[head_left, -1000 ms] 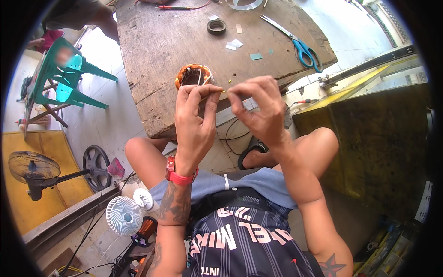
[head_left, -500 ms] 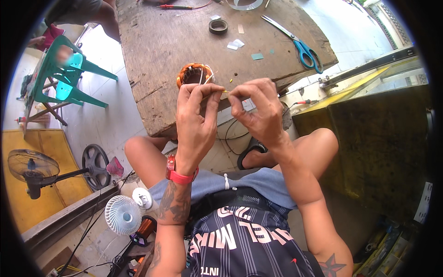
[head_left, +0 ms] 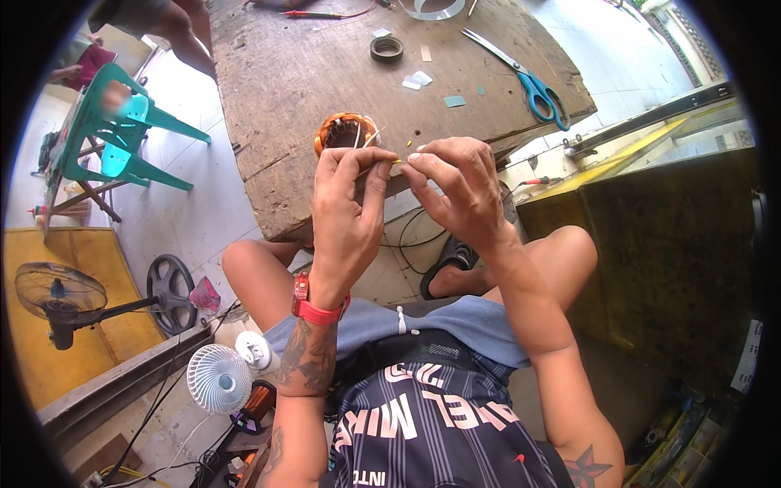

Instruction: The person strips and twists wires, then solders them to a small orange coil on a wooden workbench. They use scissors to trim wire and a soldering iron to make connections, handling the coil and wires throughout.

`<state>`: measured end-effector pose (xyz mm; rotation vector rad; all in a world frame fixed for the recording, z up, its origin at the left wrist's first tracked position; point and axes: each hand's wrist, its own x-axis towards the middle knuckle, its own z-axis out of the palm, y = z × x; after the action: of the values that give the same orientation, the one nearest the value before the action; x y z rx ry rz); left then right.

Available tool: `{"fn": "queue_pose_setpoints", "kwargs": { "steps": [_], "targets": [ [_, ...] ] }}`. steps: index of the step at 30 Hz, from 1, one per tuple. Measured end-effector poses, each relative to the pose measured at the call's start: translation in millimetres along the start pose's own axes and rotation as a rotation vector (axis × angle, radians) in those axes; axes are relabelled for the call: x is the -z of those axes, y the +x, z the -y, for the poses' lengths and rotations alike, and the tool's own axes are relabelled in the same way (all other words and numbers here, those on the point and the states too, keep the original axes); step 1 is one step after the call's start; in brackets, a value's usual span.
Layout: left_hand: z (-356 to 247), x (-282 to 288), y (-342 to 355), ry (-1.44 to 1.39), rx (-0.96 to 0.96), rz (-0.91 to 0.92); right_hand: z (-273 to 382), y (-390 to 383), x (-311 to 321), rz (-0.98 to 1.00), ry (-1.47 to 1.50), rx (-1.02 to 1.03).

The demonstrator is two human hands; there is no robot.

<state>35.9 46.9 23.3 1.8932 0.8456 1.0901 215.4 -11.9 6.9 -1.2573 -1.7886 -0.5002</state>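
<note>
My left hand (head_left: 348,189) is closed, pinching a thin yellow wire (head_left: 397,162) between thumb and forefinger. My right hand (head_left: 462,185) meets it from the other side, its fingertips curled together at the wire's end. Whether the yellow piece is bare wire or sleeving is too small to tell. Just behind my left fingers, a ring-shaped motor stator (head_left: 327,132) with copper-coloured windings rests on the wooden table (head_left: 277,98). Pale leads rise from the stator toward my left hand. A tiny yellow bit (head_left: 408,144) lies on the wood beyond my fingertips.
Blue-handled scissors (head_left: 537,93) lie at the table's right. Farther back are a roll of dark tape (head_left: 386,50), small white scraps (head_left: 417,80), a green scrap (head_left: 454,102) and a red probe (head_left: 305,14). A green chair (head_left: 122,159) and fans (head_left: 220,378) stand to the left.
My right hand has shifted slightly, and its fingers have turned and curled closer around the wire's end. The left hand keeps its pinch almost unmoved.
</note>
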Motion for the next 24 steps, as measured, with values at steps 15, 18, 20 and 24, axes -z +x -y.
{"fn": "queue_pose_setpoints", "kwargs": {
  "steps": [15,18,20,24],
  "targets": [
    [0,-2,0,0.025,-0.002,-0.02,21,7,6,0.08,0.239,-0.544],
    [-2,-2,-1,-0.032,0.028,-0.023,18,3,2,0.08,-0.04,-0.158],
    [-2,-1,1,0.014,-0.007,-0.015,17,4,0,0.092,-0.047,-0.149],
    [-2,0,1,0.045,-0.027,-0.006,21,8,1,0.225,0.78,-0.907]
  ]
}}
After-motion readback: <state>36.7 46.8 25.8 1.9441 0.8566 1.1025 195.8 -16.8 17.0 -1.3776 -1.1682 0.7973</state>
